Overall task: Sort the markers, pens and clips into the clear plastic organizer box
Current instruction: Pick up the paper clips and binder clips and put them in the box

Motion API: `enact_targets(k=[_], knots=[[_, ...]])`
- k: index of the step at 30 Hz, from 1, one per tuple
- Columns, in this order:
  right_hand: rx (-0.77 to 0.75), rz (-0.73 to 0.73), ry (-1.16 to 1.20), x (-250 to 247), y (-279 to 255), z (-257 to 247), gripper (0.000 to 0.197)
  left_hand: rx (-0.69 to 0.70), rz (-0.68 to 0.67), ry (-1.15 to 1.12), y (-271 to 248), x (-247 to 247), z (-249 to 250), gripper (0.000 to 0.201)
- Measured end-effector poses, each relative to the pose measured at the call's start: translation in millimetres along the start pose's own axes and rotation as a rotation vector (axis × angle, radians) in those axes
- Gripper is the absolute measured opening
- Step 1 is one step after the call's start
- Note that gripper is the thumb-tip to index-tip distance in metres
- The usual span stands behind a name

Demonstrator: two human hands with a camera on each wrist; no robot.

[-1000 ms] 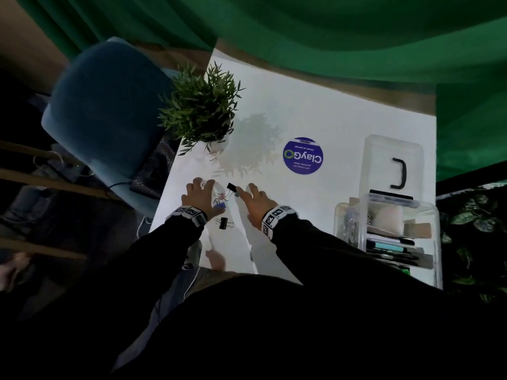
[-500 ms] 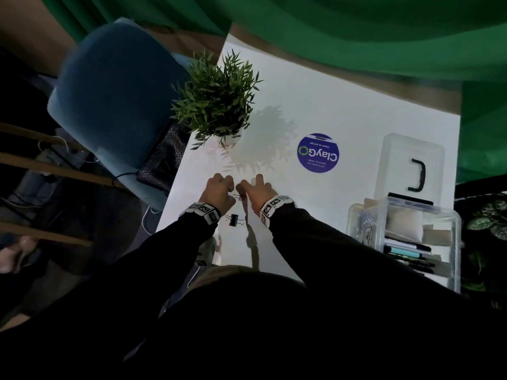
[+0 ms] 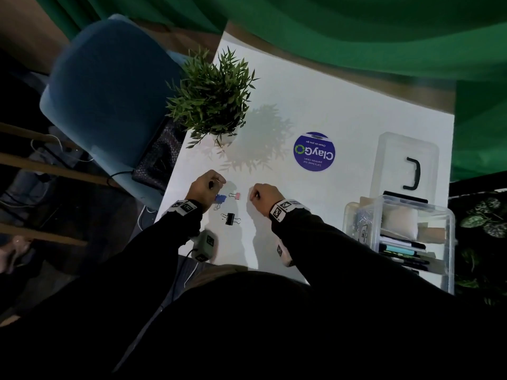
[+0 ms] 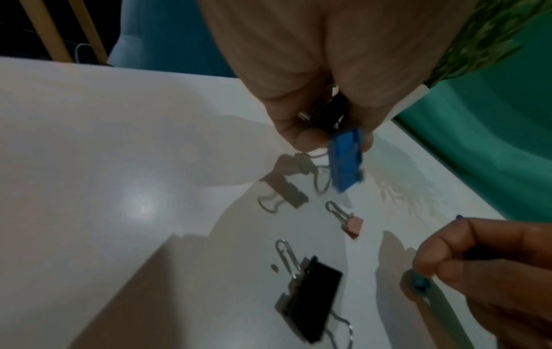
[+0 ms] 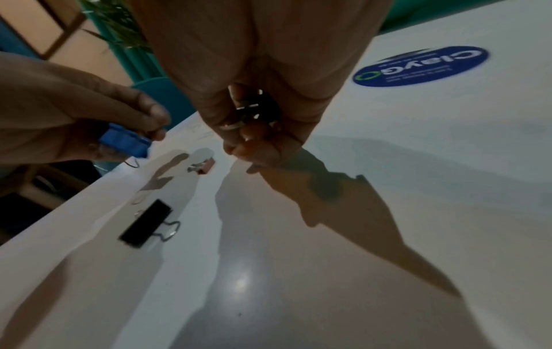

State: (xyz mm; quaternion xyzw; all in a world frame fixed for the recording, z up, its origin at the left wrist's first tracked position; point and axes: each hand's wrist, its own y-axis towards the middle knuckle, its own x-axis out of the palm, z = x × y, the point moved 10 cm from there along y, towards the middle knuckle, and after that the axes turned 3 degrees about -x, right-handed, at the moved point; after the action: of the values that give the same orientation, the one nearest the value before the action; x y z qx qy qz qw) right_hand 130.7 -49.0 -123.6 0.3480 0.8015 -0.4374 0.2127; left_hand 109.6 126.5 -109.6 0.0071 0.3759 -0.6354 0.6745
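1. L hand (image 3: 204,189) curled round blue clip (image 4: 346,160) plus dark clips, gathering a handful
2. R hand (image 3: 263,194) grips small clips too
3. Pink clip (image 3: 237,195), black clip (image 3: 230,218) on bench (image 3: 343,111), organizer box (image 3: 450,242) well apart to the right

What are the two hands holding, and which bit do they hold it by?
Left hand pinches a blue binder clip by its top end. Right hand curls round small dark clips; the exact grip point cannot be told.
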Motion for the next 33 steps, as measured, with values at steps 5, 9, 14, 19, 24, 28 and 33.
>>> enact_targets(k=[5,9,14,19,24,28,33], knots=[[-0.142,-0.067,-0.055,27,-3,-40,0.028,-0.021,0.017,0.129,1,-3,-6,0.018],[-0.258,-0.126,-0.187,56,-9,-59,0.064,-0.017,0.014,0.263,3,-6,-8,0.018],[-0.183,-0.154,-0.25,72,-10,-40,0.055,0.009,-0.11,0.407,-10,16,-19,0.033],[-0.16,-0.12,-0.265,52,-18,-9,0.035,-0.004,-0.124,0.362,-16,25,-22,0.029],[-0.065,-0.013,-0.15,9,-34,23,0.039,0.023,-0.256,0.65,-37,47,-22,0.053],[-0.032,-0.012,-0.057,-18,-55,43,0.031,0.061,-0.291,0.68,-46,63,-13,0.041],[-0.031,0.151,0.253,-73,-98,73,0.013,0.108,-0.312,0.495,-57,95,60,0.03]])
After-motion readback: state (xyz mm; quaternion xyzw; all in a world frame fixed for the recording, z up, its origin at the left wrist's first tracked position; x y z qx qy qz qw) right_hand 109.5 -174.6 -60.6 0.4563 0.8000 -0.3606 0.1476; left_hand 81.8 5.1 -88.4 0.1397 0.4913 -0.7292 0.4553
